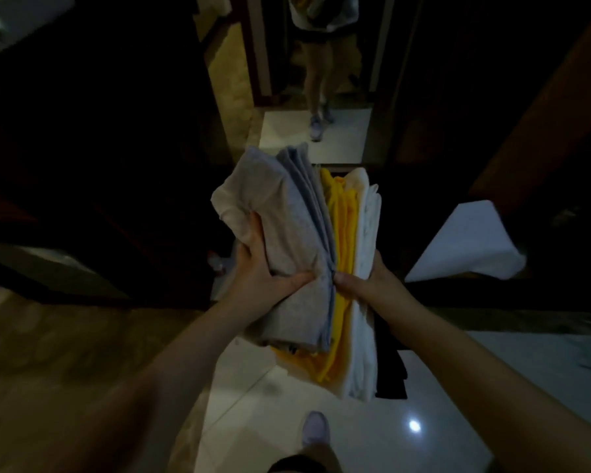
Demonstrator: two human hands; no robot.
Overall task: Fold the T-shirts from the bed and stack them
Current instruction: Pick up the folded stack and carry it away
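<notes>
At centre frame, the left hand (258,268) and right hand (364,279) each grasp a stack of folded T-shirts (307,268) from opposite sides. Grey layers sit left, yellow in the middle, white right, above the glossy floor (253,404).

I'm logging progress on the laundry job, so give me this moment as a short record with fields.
held: stack of folded T-shirts, on edge, between both hands
layers, left to right: grey layer, yellow layer, white layer
left hand: grips the grey side
right hand: holds the white side
ahead: mirror showing the person's legs
below: glossy tiled floor
</notes>
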